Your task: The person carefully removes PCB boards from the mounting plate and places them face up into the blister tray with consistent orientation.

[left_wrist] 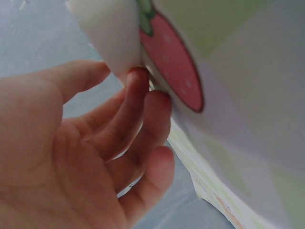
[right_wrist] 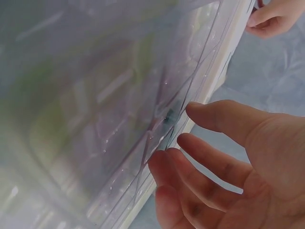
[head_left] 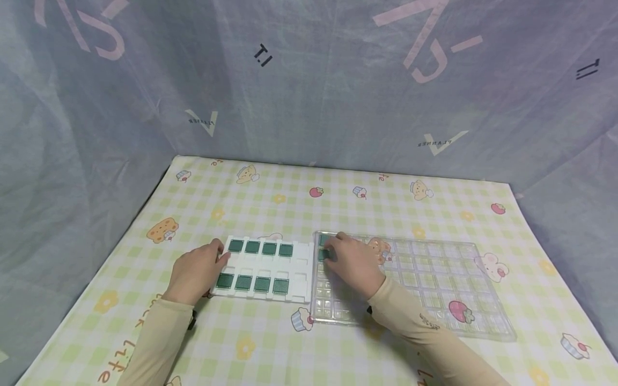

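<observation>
My left hand (head_left: 195,271) grips the left end of a white slotted tray (head_left: 301,268), thumb and fingertips at its edge. Two rows of square green circuit chips (head_left: 262,284) sit in the tray's slots, with the slots at the right end bare. My right hand (head_left: 354,262) reaches over the left column of a clear compartment box (head_left: 434,292). Its thumb and index finger pinch a green chip (head_left: 322,255) in the second compartment from the back. Another green chip (head_left: 324,240) lies in the back corner compartment. The right forearm hides part of the box.
The box stands right beside the tray on a table with a checked, cartoon-print cloth (head_left: 241,209). Grey printed fabric (head_left: 309,96) hangs behind and at both sides of the table. Both forearms come in from the front.
</observation>
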The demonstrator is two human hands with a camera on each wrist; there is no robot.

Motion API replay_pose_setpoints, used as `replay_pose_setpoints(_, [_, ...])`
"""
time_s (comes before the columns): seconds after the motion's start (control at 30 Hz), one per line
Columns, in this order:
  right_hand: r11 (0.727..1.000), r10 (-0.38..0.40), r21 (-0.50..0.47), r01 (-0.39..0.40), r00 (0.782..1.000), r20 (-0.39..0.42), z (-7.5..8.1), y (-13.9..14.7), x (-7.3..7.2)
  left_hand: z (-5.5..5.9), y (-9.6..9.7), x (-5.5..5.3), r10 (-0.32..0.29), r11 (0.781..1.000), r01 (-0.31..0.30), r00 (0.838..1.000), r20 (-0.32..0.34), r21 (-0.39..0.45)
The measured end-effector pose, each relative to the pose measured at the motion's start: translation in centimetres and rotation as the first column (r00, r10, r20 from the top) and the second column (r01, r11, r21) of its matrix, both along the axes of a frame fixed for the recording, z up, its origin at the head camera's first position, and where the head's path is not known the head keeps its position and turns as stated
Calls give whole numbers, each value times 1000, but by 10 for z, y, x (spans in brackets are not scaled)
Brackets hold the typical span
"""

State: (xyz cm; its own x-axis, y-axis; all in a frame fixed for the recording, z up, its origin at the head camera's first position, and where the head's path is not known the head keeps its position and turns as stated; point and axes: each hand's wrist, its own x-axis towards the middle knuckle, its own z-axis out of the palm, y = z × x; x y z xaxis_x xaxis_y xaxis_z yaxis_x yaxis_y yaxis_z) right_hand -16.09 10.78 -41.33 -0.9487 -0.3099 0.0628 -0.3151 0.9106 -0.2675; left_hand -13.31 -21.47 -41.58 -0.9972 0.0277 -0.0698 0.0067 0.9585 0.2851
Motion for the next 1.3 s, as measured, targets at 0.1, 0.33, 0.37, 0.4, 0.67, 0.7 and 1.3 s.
replay_pose_setpoints(0.1, [1000, 1, -4, -1, 1000, -7, 0, 0, 1, 0, -1, 0, 1, 1000, -1, 1000, 0, -2])
replay_pose_setpoints(0.33, [1000, 10, -12, -11, 999, -43, 4, -2, 8, 0, 0, 0, 4, 1000, -4, 1000, 8, -2])
replay_pose_setpoints(0.37, [1000, 12, -22, -13, 999, -49, 5, -2, 9, 0, 0, 0, 6, 1000, -6, 1000, 9, -3])
replay_pose_setpoints(0.4, [999, 15, -28, -17, 998, -56, 6, -3, 11, 0, 0, 0, 7, 1000, -7, 1000, 9, -5])
replay_pose_setpoints(0.67, [992, 76, -91, -86, 991, -109, 15, -9, 26, 0, -1, 1, -3, 1000, 3, 1000, -2, 0])
replay_pose_setpoints(0.7, [991, 82, -94, -94, 989, -120, 16, -11, 28, 0, -1, 1, -4, 1000, 4, 1000, -4, 2])
replay_pose_setpoints(1.3, [980, 187, -47, -192, 977, -99, 12, -47, 50, 0, 0, 0, 8, 1000, -8, 1000, 6, -6])
